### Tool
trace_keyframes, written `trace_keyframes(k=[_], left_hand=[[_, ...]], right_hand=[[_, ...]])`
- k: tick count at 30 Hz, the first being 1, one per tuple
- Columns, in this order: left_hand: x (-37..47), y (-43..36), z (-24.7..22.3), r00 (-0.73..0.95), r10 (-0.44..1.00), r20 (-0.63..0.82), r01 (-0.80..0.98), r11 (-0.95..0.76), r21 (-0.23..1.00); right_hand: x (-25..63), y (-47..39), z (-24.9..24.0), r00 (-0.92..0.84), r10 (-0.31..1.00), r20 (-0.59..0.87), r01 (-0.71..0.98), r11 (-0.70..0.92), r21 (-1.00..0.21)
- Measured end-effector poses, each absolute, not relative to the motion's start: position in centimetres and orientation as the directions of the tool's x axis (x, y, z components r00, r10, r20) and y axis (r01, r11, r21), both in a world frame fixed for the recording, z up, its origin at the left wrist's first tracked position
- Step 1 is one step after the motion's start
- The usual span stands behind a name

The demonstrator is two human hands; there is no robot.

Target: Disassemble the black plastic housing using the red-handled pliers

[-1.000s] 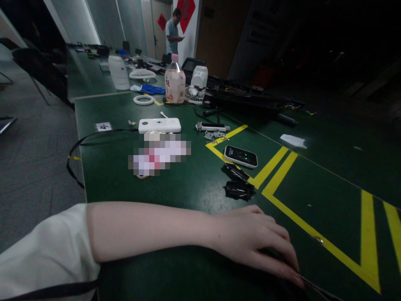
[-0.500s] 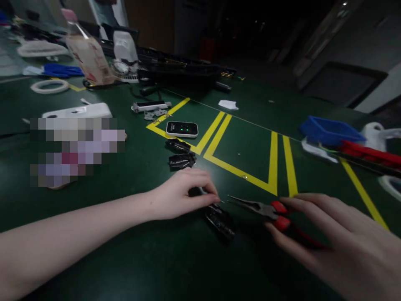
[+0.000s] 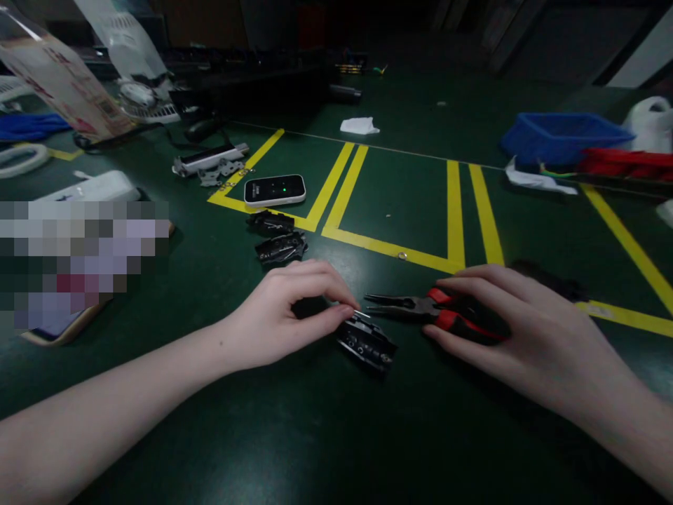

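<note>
View from my head over a dark green table [image 3: 315, 435] marked with yellow tape. My left hand [image 3: 287, 308] is drawn into a pinch, thumb and fingertips [image 3: 344, 308] pressed together on something small and thin at the upper edge of a black part [image 3: 366, 343]; what exactly sits between them is too small to tell. The part lies flat on the table just beside those fingertips, between my two hands. It looks to me like a small rigid moulding, light and stiff, with fine details that could bend or snap, so I judge it best held by its long edges and not by the small pieces on its face. My right hand [image 3: 512, 326] lies over the red handles of the pliers [image 3: 415, 306], fingers curled loosely around them, not squeezed tight; the pliers rest on the table, tips pointing left and close together, near my left fingertips. The pliers should be heavier, hard, with grippy handles. Two similar black parts [image 3: 278, 238] lie farther off, near a phone [image 3: 274, 190].
</note>
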State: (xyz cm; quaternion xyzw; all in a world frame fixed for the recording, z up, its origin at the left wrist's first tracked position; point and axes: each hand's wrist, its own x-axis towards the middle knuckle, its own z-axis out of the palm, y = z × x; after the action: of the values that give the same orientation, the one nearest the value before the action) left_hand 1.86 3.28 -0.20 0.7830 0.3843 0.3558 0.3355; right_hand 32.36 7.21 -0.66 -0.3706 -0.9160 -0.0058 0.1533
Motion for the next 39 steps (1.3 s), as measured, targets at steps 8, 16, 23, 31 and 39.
trace_keyframes(k=[8,16,23,31,39], left_hand=[[2.3,2.6,0.0,0.437,0.843,0.313,0.341,-0.477,0.81],[2.7,2.0,0.2,0.436,0.821,0.368,0.302,-0.519,0.8],[1.8,2.7,-0.5,0.637,0.746,0.195,0.53,-0.608,0.592],[1.9,2.8,-0.6,0.661,0.732,0.167,0.501,-0.596,0.627],[2.0,2.8,-0.7,0.637,0.754,0.161,0.446,-0.531,0.721]], right_hand=[[29.3,5.6,1.8,-0.728,0.509,0.458,0.566,0.824,-0.017],[24.8,3.7,3.0,-0.696,0.502,0.514,0.432,0.864,-0.259],[25.5,4.3,1.9,-0.737,0.574,0.356,0.385,0.79,-0.476],[24.9,4.2,1.4,-0.744,0.592,0.309,0.411,0.77,-0.487],[24.5,3.8,1.4,-0.745,0.596,0.3,0.396,0.756,-0.521]])
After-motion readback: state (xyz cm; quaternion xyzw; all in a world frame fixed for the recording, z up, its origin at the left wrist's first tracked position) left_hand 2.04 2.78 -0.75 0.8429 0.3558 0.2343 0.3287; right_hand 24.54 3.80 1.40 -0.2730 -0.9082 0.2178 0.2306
